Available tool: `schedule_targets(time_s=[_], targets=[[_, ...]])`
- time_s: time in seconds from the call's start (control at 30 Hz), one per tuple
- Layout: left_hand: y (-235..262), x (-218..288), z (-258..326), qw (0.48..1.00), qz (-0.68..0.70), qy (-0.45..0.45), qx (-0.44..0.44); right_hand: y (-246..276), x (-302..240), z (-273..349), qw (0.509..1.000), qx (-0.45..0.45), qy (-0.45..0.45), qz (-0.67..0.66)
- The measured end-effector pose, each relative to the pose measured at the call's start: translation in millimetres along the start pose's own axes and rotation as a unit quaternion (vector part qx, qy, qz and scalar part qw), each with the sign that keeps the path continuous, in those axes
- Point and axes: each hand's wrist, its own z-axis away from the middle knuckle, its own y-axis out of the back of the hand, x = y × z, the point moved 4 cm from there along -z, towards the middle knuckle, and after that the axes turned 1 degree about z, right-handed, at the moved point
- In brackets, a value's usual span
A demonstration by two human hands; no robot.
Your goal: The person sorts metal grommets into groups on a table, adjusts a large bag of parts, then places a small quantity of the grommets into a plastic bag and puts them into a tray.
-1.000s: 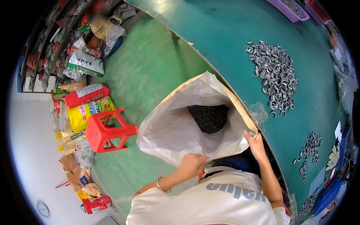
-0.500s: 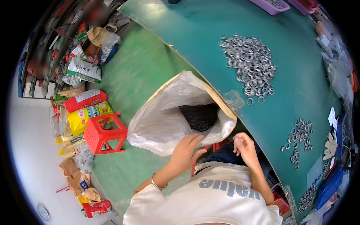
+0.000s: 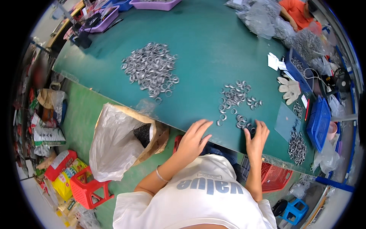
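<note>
My left hand (image 3: 195, 139) hovers by the table's near edge, fingers stretched out and holding nothing. Further right, my right hand (image 3: 258, 138) is at the table edge, its thumb and fingers apart beside a few grey metal rings (image 3: 241, 121). One ring shows between thumb and forefinger, apparently on the table. Just beyond lies a loose cluster of similar rings (image 3: 234, 95). A much larger heap of rings (image 3: 152, 68) sits to the left on the green table (image 3: 202, 49). Left of my left hand stands an open paper sack (image 3: 114, 147) with a pale plastic lining and dark contents (image 3: 142, 134).
A white glove (image 3: 289, 89), a blue basket (image 3: 319, 120) and another ring pile (image 3: 297, 149) lie at the right. A red stool (image 3: 85, 187) stands left on the floor; a red crate (image 3: 272, 177) is below the table. A person in orange (image 3: 299, 15) sits far right.
The view has swung right, so sack and ring heap appear further left. My left hand has come away from the sack's rim; my right hand has reached to the rings at the table edge.
</note>
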Motion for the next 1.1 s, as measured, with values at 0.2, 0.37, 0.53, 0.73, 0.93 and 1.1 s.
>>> schedule_targets(time_s=[0.2,0.37,0.53,0.73,0.93,1.1], targets=[[-66,-12,-39,0.985,-0.139,0.036,-0.098,-31,5,-4,0.991,-0.060,0.015,-0.122],[-79,-26,-69,0.995,-0.091,-0.015,-0.027,-36,1,-21,0.977,-0.046,0.041,-0.206],[-71,-4,-69,0.994,-0.101,-0.009,-0.032,-23,32,-29,0.958,-0.009,-0.034,-0.284],[-96,4,-36,0.894,0.331,0.245,-0.176,9,-4,-11,0.929,0.002,0.117,-0.351],[-107,-14,-17,0.695,0.609,0.359,-0.129,16,6,-19,0.926,-0.071,0.052,-0.368],[-101,-14,-17,0.713,0.571,0.386,-0.131,-17,12,-41,0.980,-0.033,0.023,-0.194]])
